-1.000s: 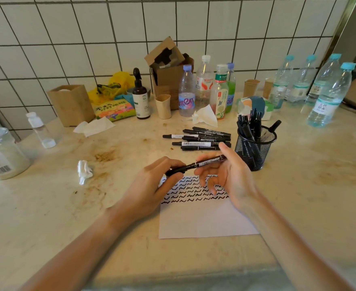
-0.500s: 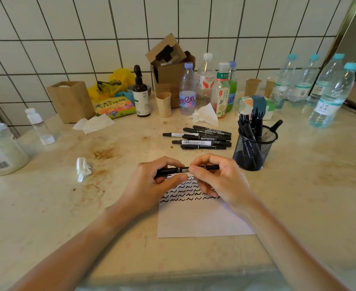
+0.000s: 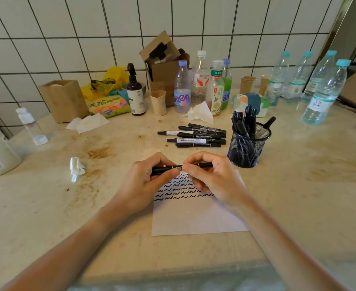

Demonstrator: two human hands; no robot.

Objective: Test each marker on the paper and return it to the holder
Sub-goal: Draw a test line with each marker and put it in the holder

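A person holds one black marker (image 3: 180,167) level above the top edge of the paper (image 3: 196,215), its long axis running from 9 o'clock to 3 o'clock. The left hand (image 3: 145,181) curls around the 9 o'clock end; the right hand (image 3: 210,179) pinches the barrel towards 3 o'clock. Whether the cap is on cannot be told. The mesh holder (image 3: 247,148) stands at about 2 o'clock, nearer the right hand. Loose markers (image 3: 196,136) lie at 12 o'clock.

marker (image 3: 164,170): black | paper (image 3: 196,219): white, black squiggle rows | holder (image 3: 247,152): black mesh
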